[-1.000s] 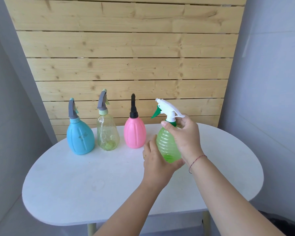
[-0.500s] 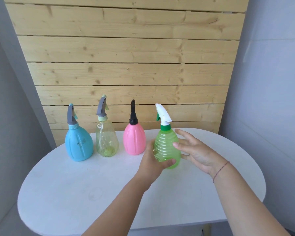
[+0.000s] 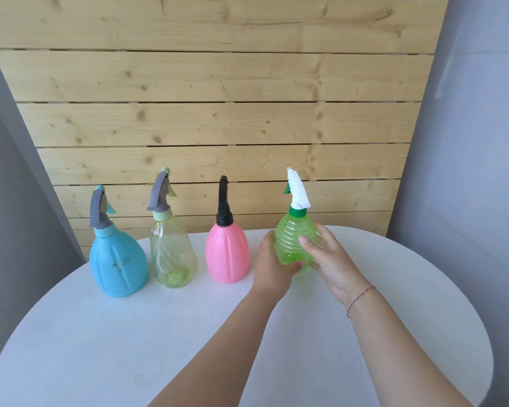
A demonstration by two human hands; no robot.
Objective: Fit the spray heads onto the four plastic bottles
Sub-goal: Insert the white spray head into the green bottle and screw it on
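four bottles stood in a row along the far side of the white table (image 3: 100, 333), in front of a wooden slat wall (image 3: 218, 118). at ten o'clock on the tabletop sat the blue bottle (image 3: 118, 262) with a grey spray head (image 3: 99, 211); beside it the clear yellowish bottle (image 3: 172, 254) carried another grey head (image 3: 159, 196). the pink bottle (image 3: 227, 254) near twelve o'clock wore a black head (image 3: 224, 204). toward one o'clock the green ribbed bottle (image 3: 294, 242), topped by a white spray head (image 3: 297, 192) on a green collar, was gripped from both sides: the left hand (image 3: 272, 265) curled round its lower left, the right hand (image 3: 328, 259) wrapped on its right flank.
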